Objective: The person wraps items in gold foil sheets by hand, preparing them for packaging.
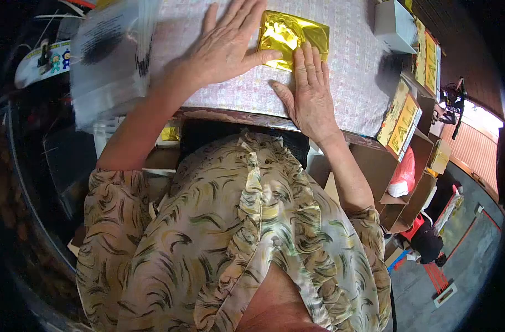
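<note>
A crinkled gold foil sheet [293, 37] lies folded on the patterned table cover [346, 72]. My left hand [226, 45] lies flat on the cover with fingers spread, its thumb pressing the foil's near left edge. My right hand [309, 91] rests flat just below the foil, its fingertips touching the foil's near edge. Neither hand grips anything.
A stack of clear plastic bags [108, 50] sits at the table's left. A grey box [394, 25] stands at the far right. Cardboard boxes with yellow packets [404, 119] and a red-and-white bag [403, 174] stand to the right. The table's worn wooden edge [236, 116] runs near my body.
</note>
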`<state>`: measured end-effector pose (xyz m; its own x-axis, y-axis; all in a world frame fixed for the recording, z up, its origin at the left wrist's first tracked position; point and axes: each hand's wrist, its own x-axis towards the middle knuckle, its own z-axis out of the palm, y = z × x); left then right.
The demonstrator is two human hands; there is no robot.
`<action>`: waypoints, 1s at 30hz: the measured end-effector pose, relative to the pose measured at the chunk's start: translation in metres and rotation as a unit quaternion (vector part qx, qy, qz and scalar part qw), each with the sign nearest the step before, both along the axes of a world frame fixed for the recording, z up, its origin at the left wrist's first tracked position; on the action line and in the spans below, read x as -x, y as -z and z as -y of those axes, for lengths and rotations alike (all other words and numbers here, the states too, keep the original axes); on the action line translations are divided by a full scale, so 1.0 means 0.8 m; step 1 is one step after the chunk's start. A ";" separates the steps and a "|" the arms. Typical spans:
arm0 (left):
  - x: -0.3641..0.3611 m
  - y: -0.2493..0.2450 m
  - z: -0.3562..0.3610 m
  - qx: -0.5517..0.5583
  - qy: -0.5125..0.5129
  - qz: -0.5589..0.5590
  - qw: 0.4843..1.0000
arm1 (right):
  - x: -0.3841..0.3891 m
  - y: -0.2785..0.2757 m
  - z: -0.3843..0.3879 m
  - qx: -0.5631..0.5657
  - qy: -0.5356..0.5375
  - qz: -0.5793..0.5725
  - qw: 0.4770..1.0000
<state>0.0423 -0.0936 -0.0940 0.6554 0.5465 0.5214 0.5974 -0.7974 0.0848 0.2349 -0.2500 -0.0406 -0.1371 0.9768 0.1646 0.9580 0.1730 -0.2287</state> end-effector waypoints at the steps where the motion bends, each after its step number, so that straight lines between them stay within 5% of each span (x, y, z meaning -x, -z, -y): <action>1: 0.001 0.008 -0.003 -0.166 -0.060 0.028 0.984 | 0.000 0.000 -0.001 0.001 -0.003 0.003 1.000; 5: 0.003 -0.011 0.025 -0.180 -0.061 0.052 0.980 | 0.002 -0.002 -0.001 0.016 -0.004 -0.001 1.000; 7: 0.012 -0.037 0.045 0.139 -0.035 -0.026 0.989 | 0.005 -0.004 0.000 0.015 0.002 0.007 1.000; 17: 0.003 -0.052 -0.008 0.214 0.005 0.004 0.977 | 0.001 -0.001 0.000 0.017 -0.001 0.010 1.000; 19: -0.009 -0.052 -0.051 0.261 0.066 0.159 0.950 | -0.001 -0.001 0.001 0.012 -0.001 0.011 1.000; 20: -0.021 -0.049 -0.053 0.199 0.011 0.190 0.961 | 0.002 -0.003 0.000 0.009 -0.005 0.007 1.000; 23: -0.040 -0.095 -0.045 0.213 -0.062 0.092 0.971 | 0.004 -0.005 -0.002 0.001 -0.007 0.004 1.000; 30: -0.043 -0.089 -0.054 0.188 -0.053 0.073 0.978 | 0.006 -0.008 -0.001 0.001 0.001 -0.022 1.000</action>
